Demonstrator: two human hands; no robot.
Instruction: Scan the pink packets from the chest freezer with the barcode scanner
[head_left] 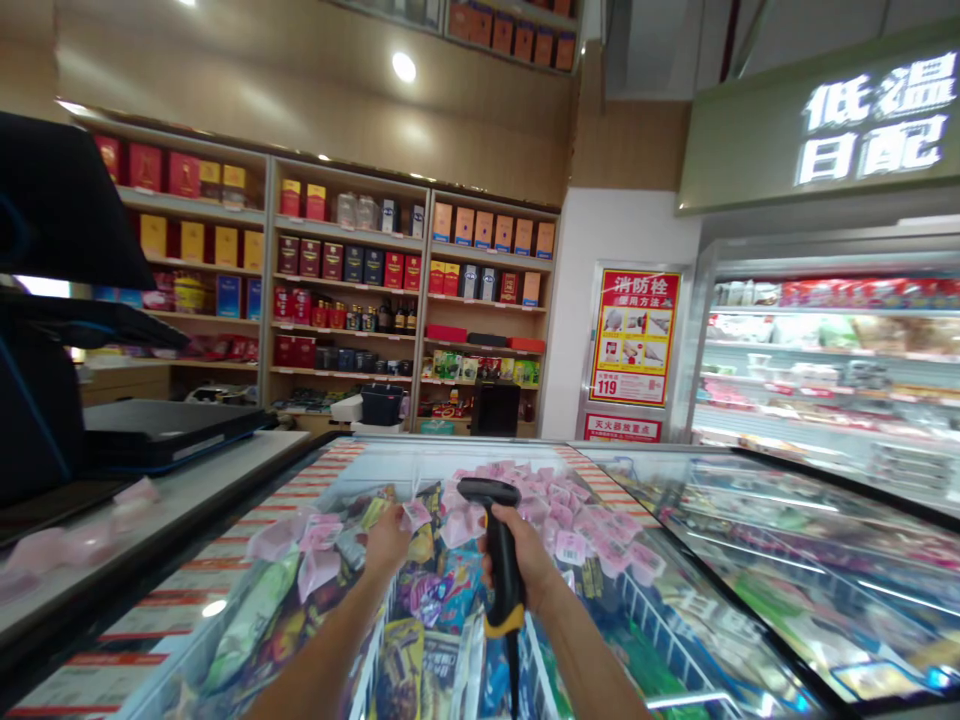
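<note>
Gripping the scanner [502, 580] above the freezer [247, 530], our right hand [531, 557] curls closed round it. Our left hand [386, 542], nearly closed, pinches a pink piece [415, 515] left of the scanner. More pink pieces [555, 503] lie crowded across the glass [439, 462]; beyond the freezer, shelves [349, 238] hold boxes [332, 261].

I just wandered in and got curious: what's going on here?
A person stands over a freezer in a shop. Their right hand grips a black scanner, while the left hand has a pink tag at its fingertips. More pink tags lie spread across the top, with bagged goods showing below.
</note>
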